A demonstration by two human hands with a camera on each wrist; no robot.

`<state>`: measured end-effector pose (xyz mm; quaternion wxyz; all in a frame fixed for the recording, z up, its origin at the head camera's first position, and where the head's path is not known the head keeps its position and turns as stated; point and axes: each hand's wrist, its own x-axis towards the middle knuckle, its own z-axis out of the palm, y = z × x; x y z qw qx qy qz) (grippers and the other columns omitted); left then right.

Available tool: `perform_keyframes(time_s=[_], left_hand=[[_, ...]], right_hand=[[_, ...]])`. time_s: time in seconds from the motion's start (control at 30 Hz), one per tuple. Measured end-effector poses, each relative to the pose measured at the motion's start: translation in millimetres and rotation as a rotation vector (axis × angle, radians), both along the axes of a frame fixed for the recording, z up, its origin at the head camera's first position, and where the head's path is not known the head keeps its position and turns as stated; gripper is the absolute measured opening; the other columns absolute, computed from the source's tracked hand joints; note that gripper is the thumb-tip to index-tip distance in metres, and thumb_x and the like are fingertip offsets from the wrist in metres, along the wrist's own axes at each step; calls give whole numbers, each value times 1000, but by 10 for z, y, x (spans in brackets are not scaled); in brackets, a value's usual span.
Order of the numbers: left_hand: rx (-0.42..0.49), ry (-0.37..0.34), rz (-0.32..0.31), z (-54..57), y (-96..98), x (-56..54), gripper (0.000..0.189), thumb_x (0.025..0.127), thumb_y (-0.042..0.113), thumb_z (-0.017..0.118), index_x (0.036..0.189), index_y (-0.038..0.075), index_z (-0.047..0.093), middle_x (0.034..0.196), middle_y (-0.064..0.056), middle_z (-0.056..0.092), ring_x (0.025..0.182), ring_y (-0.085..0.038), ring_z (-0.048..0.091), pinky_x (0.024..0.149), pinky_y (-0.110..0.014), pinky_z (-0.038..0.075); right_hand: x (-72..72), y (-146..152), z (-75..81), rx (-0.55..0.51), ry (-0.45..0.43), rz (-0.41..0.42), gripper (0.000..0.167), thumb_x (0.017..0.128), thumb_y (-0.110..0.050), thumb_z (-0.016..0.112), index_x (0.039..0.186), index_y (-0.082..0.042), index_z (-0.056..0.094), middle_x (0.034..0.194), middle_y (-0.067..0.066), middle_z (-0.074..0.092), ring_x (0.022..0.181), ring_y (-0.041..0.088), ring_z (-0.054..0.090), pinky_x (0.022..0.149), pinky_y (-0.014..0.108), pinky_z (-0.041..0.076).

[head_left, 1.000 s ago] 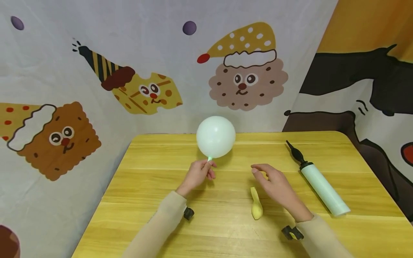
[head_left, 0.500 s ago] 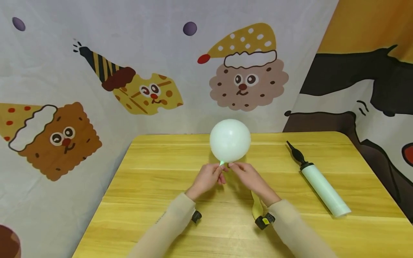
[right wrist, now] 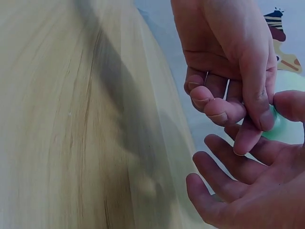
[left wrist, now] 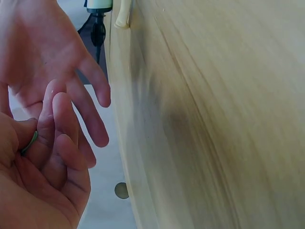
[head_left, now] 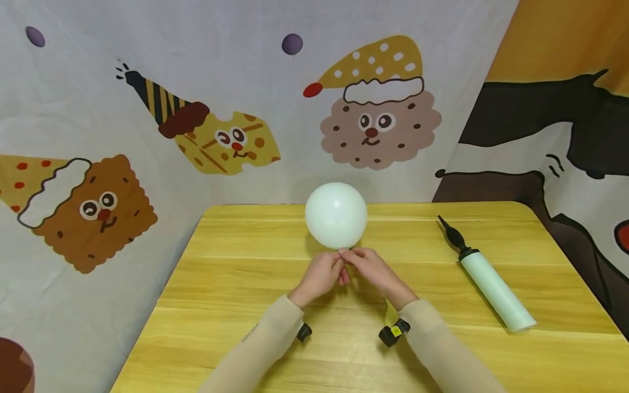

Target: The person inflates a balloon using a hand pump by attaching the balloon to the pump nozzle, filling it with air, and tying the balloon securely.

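A pale mint balloon (head_left: 336, 215), inflated and round, stands above both hands over the far part of the table. My left hand (head_left: 320, 274) pinches its neck; a bit of green rubber neck (left wrist: 30, 142) shows between thumb and forefinger in the left wrist view. My right hand (head_left: 372, 268) meets it there, thumb tip at the neck beside the left thumb, its other fingers (right wrist: 224, 179) spread loosely. Both hands cover most of the neck in the head view. A limp yellow balloon (head_left: 391, 315) lies on the table, partly hidden behind the right wrist.
A hand pump (head_left: 496, 289) with a mint barrel and black nozzle lies on the right of the wooden table (head_left: 221, 327). Behind the table's far edge hangs a cloth (head_left: 236, 65) printed with cartoon snacks. Each wrist wears a small black camera (head_left: 393, 332).
My right hand has come in leftward from beside the yellow balloon to the mint balloon's neck. My left hand and the balloon moved right, and the balloon then shifted slightly back left.
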<state>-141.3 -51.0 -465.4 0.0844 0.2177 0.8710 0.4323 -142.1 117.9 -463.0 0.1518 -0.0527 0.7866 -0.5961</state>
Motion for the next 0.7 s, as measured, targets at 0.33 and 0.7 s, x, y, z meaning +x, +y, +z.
perform_keyframes(time_s=[0.33,0.7], left_hand=[[86,-29,11,-22,-11,23,34,112,11,45,100,-5,72,67,-1,69,64,-30,69,56,-22,51],[235,-109,-1,53,10,90,35,113,18,45,97,-6,66,68,-2,68,62,-17,67,69,-54,60]], right_hand=[[-16,-44,5,-111,8,-94,34,102,-29,66,105,2,78,108,8,76,111,22,65,104,49,49],[-19,25,187,-389,2,-217,39,108,-27,57,106,9,71,113,12,77,121,26,66,110,50,46]])
